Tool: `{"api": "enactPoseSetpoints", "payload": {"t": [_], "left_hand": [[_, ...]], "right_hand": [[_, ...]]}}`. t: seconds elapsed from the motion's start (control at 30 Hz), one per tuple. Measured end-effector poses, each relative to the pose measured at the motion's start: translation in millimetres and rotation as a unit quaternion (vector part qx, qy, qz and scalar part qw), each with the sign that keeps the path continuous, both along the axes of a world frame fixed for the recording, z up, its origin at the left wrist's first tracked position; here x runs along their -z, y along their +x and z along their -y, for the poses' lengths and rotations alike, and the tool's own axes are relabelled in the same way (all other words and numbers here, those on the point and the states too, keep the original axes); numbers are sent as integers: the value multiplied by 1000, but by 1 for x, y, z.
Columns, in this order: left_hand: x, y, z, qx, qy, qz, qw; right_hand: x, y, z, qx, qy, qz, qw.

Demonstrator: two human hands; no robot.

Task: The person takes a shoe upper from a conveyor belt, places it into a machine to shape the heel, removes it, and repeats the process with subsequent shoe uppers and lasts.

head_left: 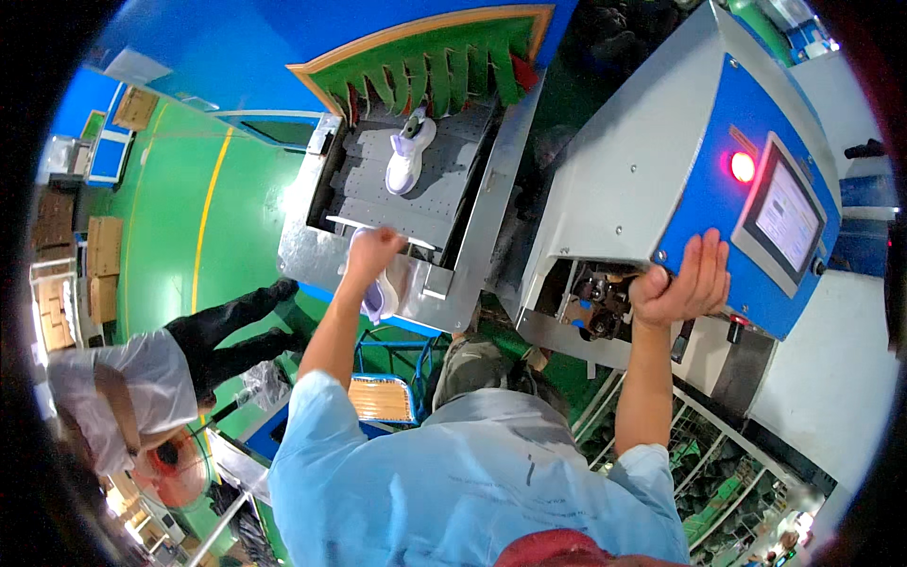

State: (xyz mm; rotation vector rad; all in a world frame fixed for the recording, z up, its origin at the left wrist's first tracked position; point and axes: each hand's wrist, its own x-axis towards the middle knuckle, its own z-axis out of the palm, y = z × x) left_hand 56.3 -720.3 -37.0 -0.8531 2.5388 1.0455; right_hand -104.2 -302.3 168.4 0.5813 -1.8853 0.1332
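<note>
- Your left hand (371, 253) is closed around a white shoe with a lilac lining (381, 295), gripping it at its upper end; the rest of the shoe hangs below your fingers, against the shiny metal lip of the conveyor tray (312, 255).
- Beyond your left fingers, well apart from them, a second white shoe (408, 156) lies on the grey perforated belt (435, 203), its toe pointing back toward you.
- Past that shoe, green strip curtains (444, 71) hang over the tunnel mouth.
- Your right hand (682, 283) is spread open, fingers pressed flat on the lower edge of the blue front panel (723, 151) of the grey machine housing (633, 151); it grips nothing.
- Just above your right fingertips a red lamp (743, 166) glows, and beside it, to the right, sits a touch screen (786, 215).
- Just left of your right palm, dark mechanical parts (595, 298) show under the housing.
- Far off to your left, another person in a hair net (132, 383) stands on the green floor (170, 208).
</note>
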Motion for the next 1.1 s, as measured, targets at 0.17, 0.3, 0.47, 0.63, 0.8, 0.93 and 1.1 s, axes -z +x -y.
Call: {"api": "enactPoseSetpoints", "payload": {"t": [0.17,0.3,0.47,0.63,0.8,0.93,1.1], "left_hand": [[126,-131,84,-209,3,-181,961],[144,-199,38,-273,6,-200,941],[114,-137,-4,-284,212,-199,914],[-11,-15,-132,-301,592,-279,694],[-125,59,-272,-98,701,-247,662],[-186,75,-296,123,624,-160,755],[-168,74,-334,295,274,-14,915]], "right_hand": [[3,-8,4,-22,25,-29,999],[8,-9,-4,-10,43,-63,997],[4,-3,-6,-29,34,24,999],[-26,52,-18,-70,-71,264,959],[21,160,-33,-357,-397,667,519],[21,170,-112,-405,-500,701,307],[1,200,-168,-215,-667,711,-57]]}}
